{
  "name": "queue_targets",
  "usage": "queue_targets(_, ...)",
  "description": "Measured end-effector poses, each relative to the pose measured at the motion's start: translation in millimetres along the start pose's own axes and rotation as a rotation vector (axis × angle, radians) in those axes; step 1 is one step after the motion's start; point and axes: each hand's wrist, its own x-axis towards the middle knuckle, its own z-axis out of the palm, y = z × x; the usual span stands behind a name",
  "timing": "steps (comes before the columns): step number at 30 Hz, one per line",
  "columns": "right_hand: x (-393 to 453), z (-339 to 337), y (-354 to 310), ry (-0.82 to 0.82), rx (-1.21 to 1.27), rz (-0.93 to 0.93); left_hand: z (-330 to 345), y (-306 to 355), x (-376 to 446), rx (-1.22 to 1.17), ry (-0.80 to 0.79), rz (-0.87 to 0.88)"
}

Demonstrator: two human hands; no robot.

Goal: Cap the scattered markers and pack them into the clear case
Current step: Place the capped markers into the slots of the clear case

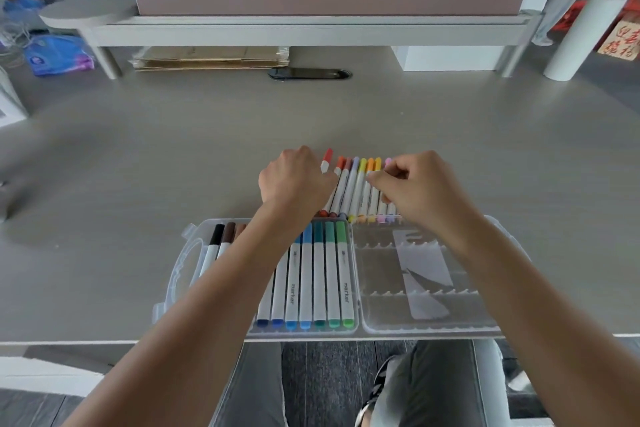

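A clear case (pixel 429 326) lies open at the desk's near edge. Its left half holds several capped markers (pixel 320 281) in black, brown, blue and green. Its right half shows bare slots. Just beyond the case, a row of capped markers (pixel 356 189) in red, orange, purple, yellow and pink lies side by side on the desk. My left hand (pixel 294 180) curls over the row's left end and holds a red-capped marker (pixel 326 160), which sticks out past the knuckles. My right hand (pixel 412 187) pinches the markers at the row's right end.
A grey desk (pixel 173 166) stretches around the case. At the back stand a white monitor riser (pixel 277 28), flat cardboard (pixel 207 59), a black cable grommet (pixel 310 73), a white box (pixel 450 57), a white cylinder (pixel 578 38) and a blue packet (pixel 59 55).
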Motion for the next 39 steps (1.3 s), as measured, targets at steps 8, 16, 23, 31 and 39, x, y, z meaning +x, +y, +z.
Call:
queue_targets(8,25,29,-24,-0.062,-0.122,0.015,-23,-32,-19,-0.503,0.022,-0.112)
queue_targets(16,40,50,-57,-0.004,-0.548,0.024,-35,-69,-50,-0.788,-0.006,-0.162)
queue_targets(23,48,69,-74,-0.037,-0.643,0.038,-39,-78,-66,-0.866,-0.038,-0.163)
queue_targets(31,44,54,-69,-0.035,-0.348,0.088,-42,-71,-82,-0.897,-0.058,-0.131)
queue_targets(39,-11,-11,-27,0.071,-0.085,0.161,-21,-22,-119,-0.741,-0.140,0.023)
